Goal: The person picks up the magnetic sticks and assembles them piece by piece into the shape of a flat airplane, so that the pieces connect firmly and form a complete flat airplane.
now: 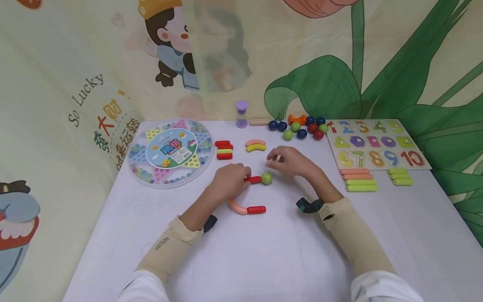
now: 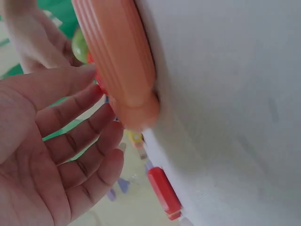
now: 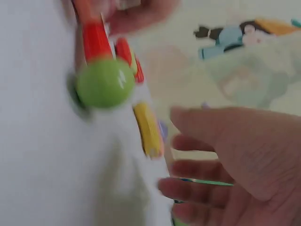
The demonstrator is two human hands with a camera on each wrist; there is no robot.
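My left hand (image 1: 229,181) pinches a red stick (image 1: 254,180) between thumb and fingertips. A green ball (image 1: 266,178) sits on the stick's right end. From below that hand a curved orange piece (image 1: 237,207) emerges and joins a second red stick (image 1: 256,209); the upper part of the curve is hidden by the hand. In the left wrist view the ribbed orange piece (image 2: 117,52) fills the foreground beside the fingertips. My right hand (image 1: 290,162) hovers right of the ball, fingers loosely bent and holding nothing, apart from the ball (image 3: 106,84) in the right wrist view.
Behind the hands lie short red and yellow-green sticks (image 1: 224,150) and a yellow curved piece (image 1: 255,147). A round board game (image 1: 133,167) lies left. Several coloured balls (image 1: 302,134), a purple sand timer (image 1: 241,114) and a number puzzle board (image 1: 377,134) line the back.
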